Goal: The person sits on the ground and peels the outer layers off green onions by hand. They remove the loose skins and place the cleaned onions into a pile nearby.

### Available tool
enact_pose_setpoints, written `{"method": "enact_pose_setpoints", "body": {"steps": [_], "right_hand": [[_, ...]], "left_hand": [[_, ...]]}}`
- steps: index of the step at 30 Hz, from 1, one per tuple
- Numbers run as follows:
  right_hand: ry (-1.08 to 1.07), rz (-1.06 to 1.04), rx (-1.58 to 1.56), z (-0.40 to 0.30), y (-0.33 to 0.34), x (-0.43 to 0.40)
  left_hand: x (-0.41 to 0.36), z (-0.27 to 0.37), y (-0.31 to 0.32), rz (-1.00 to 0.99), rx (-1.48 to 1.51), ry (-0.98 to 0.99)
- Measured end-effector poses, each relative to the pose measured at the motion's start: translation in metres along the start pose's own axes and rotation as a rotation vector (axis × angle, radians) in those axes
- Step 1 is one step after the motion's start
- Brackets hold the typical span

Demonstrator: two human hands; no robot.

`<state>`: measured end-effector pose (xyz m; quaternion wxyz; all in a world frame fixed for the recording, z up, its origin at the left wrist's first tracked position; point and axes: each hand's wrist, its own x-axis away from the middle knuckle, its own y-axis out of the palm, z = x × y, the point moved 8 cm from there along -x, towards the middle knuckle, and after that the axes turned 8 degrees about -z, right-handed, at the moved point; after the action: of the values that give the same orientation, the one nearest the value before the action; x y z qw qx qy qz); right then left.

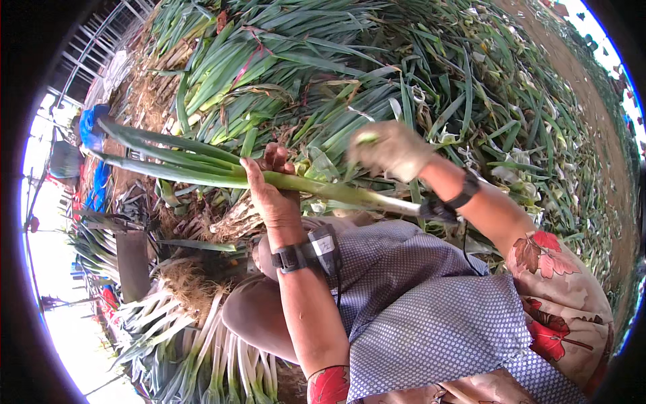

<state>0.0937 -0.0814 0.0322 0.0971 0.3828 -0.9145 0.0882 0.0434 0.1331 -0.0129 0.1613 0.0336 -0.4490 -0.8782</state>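
Observation:
A green onion stalk [333,191] with long green leaves lies across my left hand [275,189], its leaves pointing to the left and its white end to the right. The thumb and fingers of my left hand are around it where the leaves fan out. My right hand [388,149], in a pale glove and blurred, is above the stalk's white part. A bit of green shows at its fingers; whether it holds something I cannot tell. Both wrists wear black straps with small devices. The stalk's root end is partly hidden beside the right wrist device.
A large heap of unpeeled green onions [303,60] lies beyond my hands, with stripped leaves [504,126] strewn to the right. Pale-stemmed onions [212,348] with roots are laid at the lower left, by a wooden post [132,265]. A patterned apron [429,313] covers my lap.

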Motion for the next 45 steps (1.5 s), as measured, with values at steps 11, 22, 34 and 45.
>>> {"method": "enact_pose_setpoints", "body": {"steps": [11,22,34,45], "right_hand": [[0.204,-0.262,0.609,-0.008,0.004,-0.010],[0.101,-0.339,0.352,-0.023,0.058,-0.040],[-0.082,-0.595,1.006,0.019,0.086,-0.038],[0.542,-0.399,1.274,0.177,0.001,-0.009]], "left_hand": [[0.000,0.002,0.025,0.002,0.035,0.124],[0.007,-0.001,0.034,-0.077,0.061,0.099],[0.008,-0.004,0.047,-0.319,0.095,0.038],[0.009,0.028,0.045,-0.402,0.258,0.119]]}}
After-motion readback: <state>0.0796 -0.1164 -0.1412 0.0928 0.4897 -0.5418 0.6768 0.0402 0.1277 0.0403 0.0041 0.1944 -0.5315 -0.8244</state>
